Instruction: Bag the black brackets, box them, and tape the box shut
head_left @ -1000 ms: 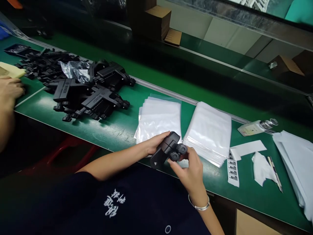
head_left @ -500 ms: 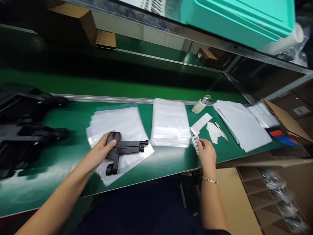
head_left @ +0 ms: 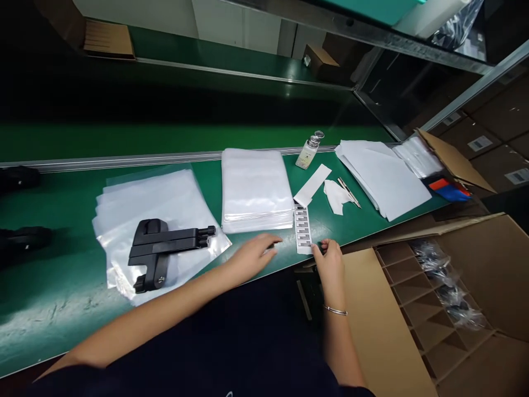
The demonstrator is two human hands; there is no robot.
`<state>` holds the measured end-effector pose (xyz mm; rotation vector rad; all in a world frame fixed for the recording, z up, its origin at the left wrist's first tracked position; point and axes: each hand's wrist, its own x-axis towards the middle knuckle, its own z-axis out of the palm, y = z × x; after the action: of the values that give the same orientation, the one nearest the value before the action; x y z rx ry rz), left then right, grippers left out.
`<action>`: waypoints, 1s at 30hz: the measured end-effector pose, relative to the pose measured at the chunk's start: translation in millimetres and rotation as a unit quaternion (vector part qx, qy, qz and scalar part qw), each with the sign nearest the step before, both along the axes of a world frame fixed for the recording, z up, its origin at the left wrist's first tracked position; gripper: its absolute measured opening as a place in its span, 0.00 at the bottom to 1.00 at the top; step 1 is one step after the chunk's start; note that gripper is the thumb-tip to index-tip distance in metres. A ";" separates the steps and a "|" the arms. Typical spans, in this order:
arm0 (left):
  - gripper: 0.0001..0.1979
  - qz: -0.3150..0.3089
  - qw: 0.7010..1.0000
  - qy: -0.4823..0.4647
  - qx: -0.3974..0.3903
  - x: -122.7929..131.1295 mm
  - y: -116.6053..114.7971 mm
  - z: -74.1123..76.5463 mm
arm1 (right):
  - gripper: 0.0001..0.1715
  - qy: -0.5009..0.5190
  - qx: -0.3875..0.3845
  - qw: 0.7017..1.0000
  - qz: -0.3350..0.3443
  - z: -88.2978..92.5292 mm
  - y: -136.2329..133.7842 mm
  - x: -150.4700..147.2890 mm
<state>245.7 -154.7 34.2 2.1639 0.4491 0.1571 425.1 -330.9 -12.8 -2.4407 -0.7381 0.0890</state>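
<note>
My left hand (head_left: 255,256) is empty, thumb and fingers apart, above the bench edge left of a strip of printed labels (head_left: 303,227). With bent fingers my right hand (head_left: 330,262) pinches the strip's lower right corner. The strip's upper end lies under a folded white paper strip (head_left: 313,186). A black bracket (head_left: 165,248) with knobs rests on a fanned pile of clear plastic bags (head_left: 144,193). Between that pile and the labels sits a neat stack of plastic bags (head_left: 257,187).
Behind the labels stands a bottle (head_left: 308,153) with a metal top. Tweezers (head_left: 349,193) lie beside crumpled white paper (head_left: 335,196). White sheets (head_left: 382,176) cover the bench's right part. A divided carton (head_left: 430,309) stands below at right; black parts (head_left: 25,238) lie far left.
My left hand has let go of the black bracket, left it on the bags and moved right toward the labels. My right hand stays at the label strip's lower end. The view has shifted right.
</note>
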 end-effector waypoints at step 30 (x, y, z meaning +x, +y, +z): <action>0.08 0.067 0.962 -0.029 -0.264 66.1 -35.7 -28.6 | 0.13 0.068 0.196 0.976 0.062 -4.3 -10.2 -29.8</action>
<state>311.8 -190.5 5.6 1.6026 0.5361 0.1555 395.3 -341.0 -17.2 -1.9933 -0.7659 0.1419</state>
